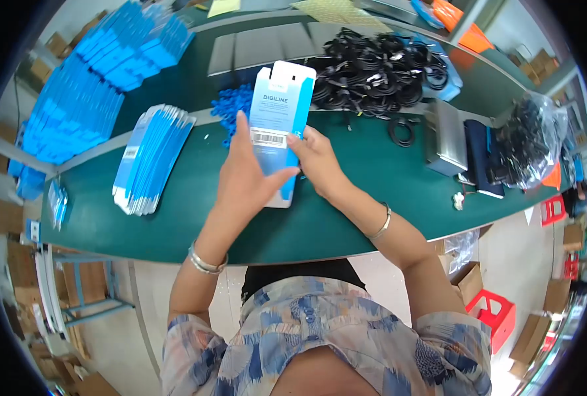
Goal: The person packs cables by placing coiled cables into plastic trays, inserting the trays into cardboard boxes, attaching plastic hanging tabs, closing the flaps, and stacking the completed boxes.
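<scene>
A flat white and blue carton [273, 113] printed "DIGILINE", with a barcode label, is held up above the green table. My right hand [318, 162] grips its right edge, thumb on the printed face and fingers partly hidden behind. My left hand [242, 175] is at the lower left of the carton, fingers stretched up along its edge and thumb spread across its lower part. Whether the left palm touches the carton is hard to tell. Left of my hands lies a fanned stack of similar flat cartons [153, 158]. Just behind the carton sits a pile of small blue pieces [231, 111].
A heap of coiled black cables [379, 69] lies at the back, with a single coil [401, 132] nearer. Rows of blue cartons [72, 109] fill the left shelf. A metal box [445, 138] and a plastic bag [531, 142] of black items stand right. A red stool [495, 317] is below.
</scene>
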{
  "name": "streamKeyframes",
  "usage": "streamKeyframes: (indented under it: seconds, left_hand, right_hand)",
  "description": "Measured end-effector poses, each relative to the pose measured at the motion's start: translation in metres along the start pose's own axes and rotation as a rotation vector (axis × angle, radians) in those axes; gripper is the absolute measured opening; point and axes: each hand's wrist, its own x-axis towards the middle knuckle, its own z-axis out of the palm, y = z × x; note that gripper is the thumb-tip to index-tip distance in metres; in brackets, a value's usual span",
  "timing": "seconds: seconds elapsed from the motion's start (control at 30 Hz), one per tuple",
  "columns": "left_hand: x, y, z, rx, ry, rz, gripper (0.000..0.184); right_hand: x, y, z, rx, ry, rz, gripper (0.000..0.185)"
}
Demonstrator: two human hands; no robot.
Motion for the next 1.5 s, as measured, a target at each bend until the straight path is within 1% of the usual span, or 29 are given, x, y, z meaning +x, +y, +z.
streamKeyframes:
  seconds: [0.1, 0.13, 0.27, 0.3, 0.43, 0.47, 0.6, 0.63, 0.77, 0.8, 0.93, 0.97, 1.1, 1.17, 1.2, 1.27, 1.3, 1.43, 1.5]
  left_hand:
    - [0.021, -0.018, 0.005, -0.998, -0.194, -0.217, 0.087]
    - [0.02, -0.02, 0.011, -0.996, -0.207, -0.228, 0.087]
    - [0.018, -0.035, 0.031, -1.876, -0.622, -0.186, 0.075]
    - [0.015, -0.042, 0.034, -1.878, -0.613, -0.209, 0.075]
    - [0.02, -0.058, 0.04, -1.47, -0.429, -0.032, 0.062]
    - [0.021, -0.056, 0.038, -1.472, -0.429, -0.035, 0.062]
    - [0.016, -0.041, 0.031, -1.246, -0.249, -0.357, 0.049]
    - [0.012, -0.041, 0.032, -1.245, -0.251, -0.369, 0.049]
    - [0.011, -0.037, 0.032, -1.052, -0.058, -0.505, 0.041]
    - [0.01, -0.036, 0.029, -1.055, -0.053, -0.504, 0.041]
    - [0.008, -0.038, 0.002, -1.179, -0.058, -0.586, 0.036]
    - [0.001, -0.039, -0.001, -1.176, -0.054, -0.6, 0.036]
    - [-0.04, -0.042, -0.011, -0.994, 0.014, -0.598, 0.032]
    - [-0.056, -0.041, -0.012, -0.984, 0.011, -0.62, 0.031]
    - [-0.062, -0.04, -0.012, -0.975, 0.017, -0.629, 0.031]
    - [-0.07, -0.039, -0.011, -0.96, 0.03, -0.642, 0.03]
    - [-0.072, -0.039, -0.01, -0.968, 0.027, -0.645, 0.03]
    - [-0.071, -0.041, -0.008, -0.91, 0.005, -0.685, 0.032]
    - [-0.072, -0.041, -0.009, -0.904, 0.0, -0.672, 0.032]
  right_hand:
    - [0.005, -0.002, -0.024, 0.322, -0.119, 0.183, 0.031]
    - [0.001, 0.001, -0.024, 0.33, -0.108, 0.193, 0.031]
    - [-0.003, 0.003, -0.014, 0.179, -0.287, 0.348, 0.031]
    - [-0.007, 0.006, -0.009, 0.188, -0.29, 0.366, 0.031]
    - [-0.014, 0.003, 0.011, -0.116, -0.248, -0.081, 0.031]
    - [-0.014, 0.0, 0.012, -0.116, -0.248, -0.078, 0.031]
    - [-0.019, -0.007, 0.009, -0.214, -0.192, 0.195, 0.027]
    - [-0.022, -0.004, 0.009, -0.209, -0.193, 0.205, 0.027]
    - [-0.019, 0.008, 0.005, -0.044, -0.141, 0.326, 0.031]
    - [-0.02, 0.01, 0.006, -0.048, -0.145, 0.325, 0.031]
    - [-0.028, 0.019, 0.019, 0.192, -0.158, 0.42, 0.034]
    - [-0.03, 0.019, 0.02, 0.197, -0.163, 0.432, 0.034]
    - [-0.025, 0.003, 0.012, 0.007, -0.296, 0.382, 0.036]
    - [-0.019, -0.005, 0.004, -0.027, -0.251, 0.251, 0.033]
    - [-0.013, -0.003, -0.001, -0.03, -0.248, 0.255, 0.033]
    - [0.001, 0.001, -0.012, -0.277, -0.023, 0.067, 0.033]
    - [0.009, 0.003, -0.014, -0.284, -0.022, 0.07, 0.033]
    - [0.039, 0.017, -0.011, -1.028, 0.109, -0.047, 0.029]
    - [0.044, 0.028, -0.008, -1.057, 0.145, -0.083, 0.029]
